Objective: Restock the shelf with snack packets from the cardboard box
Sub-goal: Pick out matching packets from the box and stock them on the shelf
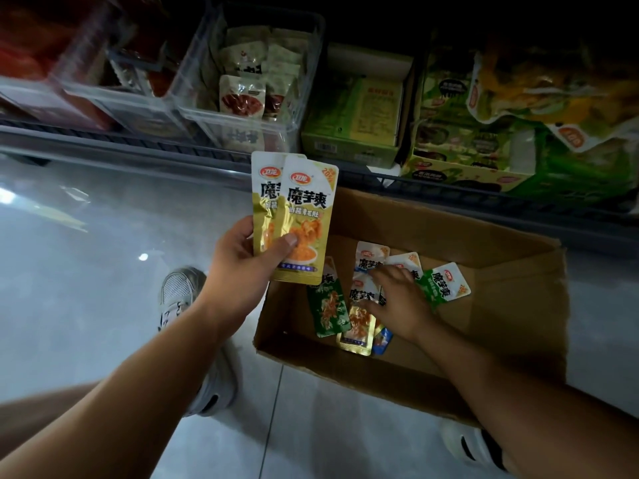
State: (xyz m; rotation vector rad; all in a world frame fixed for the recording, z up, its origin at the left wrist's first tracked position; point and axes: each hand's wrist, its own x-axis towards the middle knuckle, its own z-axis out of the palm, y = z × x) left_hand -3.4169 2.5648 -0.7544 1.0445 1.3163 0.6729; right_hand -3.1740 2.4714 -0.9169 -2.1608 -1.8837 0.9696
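The left hand (242, 261) is pinching 2 gold snack packets (304, 216), fanned upright, with the thumb pressing the front one, over the left edge of the cardboard box (501, 305) on the floor. Further right, the right hand (401, 302) is reaching into the box, fingers spread flat and resting on loose packets (446, 285) lying on its bottom. Above, the shelf (207, 157) is holding clear bins (193, 108) and green cartons (460, 167).

Glossy pale grey floor tiles (103, 288), crossed by a thin grout line (274, 409). Bright glare (7, 196) of overhead light mirrored at far left, a small round glint (143, 256) nearer the middle. Dim overall, darkest along the top.
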